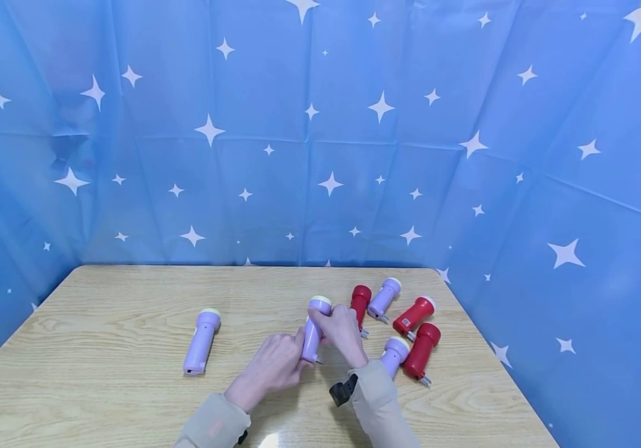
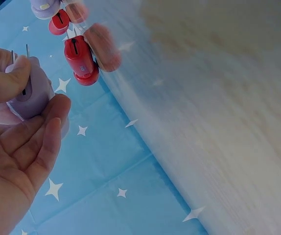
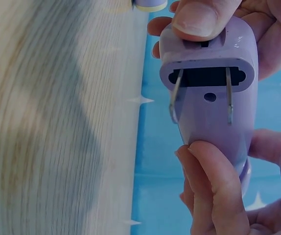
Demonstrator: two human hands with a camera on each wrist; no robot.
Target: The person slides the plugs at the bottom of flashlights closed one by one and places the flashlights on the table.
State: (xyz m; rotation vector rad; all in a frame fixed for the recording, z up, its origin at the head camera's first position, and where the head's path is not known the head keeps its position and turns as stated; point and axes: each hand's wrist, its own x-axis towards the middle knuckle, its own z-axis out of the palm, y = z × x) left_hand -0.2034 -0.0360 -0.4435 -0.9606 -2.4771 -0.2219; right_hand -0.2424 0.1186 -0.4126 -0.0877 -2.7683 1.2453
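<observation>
Observed a blue star-printed curtain (image 1: 264, 162) behind and to the right of a wood-grain table (image 1: 102, 398), hanging close along the far edge. Found rounded far corners, ample working room on the left half, and a tighter margin toward the slanting right edge.

Recorded the left hand (image 1: 276, 361) at the base end of the held purple flashlight (image 1: 313, 330), thumb pressing on it; cannot fully make out the wrap of the fingers behind, partly hidden. Recorded the right hand (image 1: 343, 326) gripping the same flashlight higher up, fingers curled round the body. Located it raised over the table, right of centre, pale lens end pointing away.

Counted on the right a loose group: three red flashlights (image 1: 422, 351) and two purple flashlights (image 1: 384, 297), the nearer purple one partly covered by the right sleeve (image 1: 379, 395). Logged a lone purple flashlight (image 1: 200, 345) well apart on the left.

Noted a black strap (image 1: 343, 391) at the right wrist. Inspected the dark recess (image 3: 206, 77) in the held base: two metal prongs (image 3: 229, 98) standing out.
</observation>
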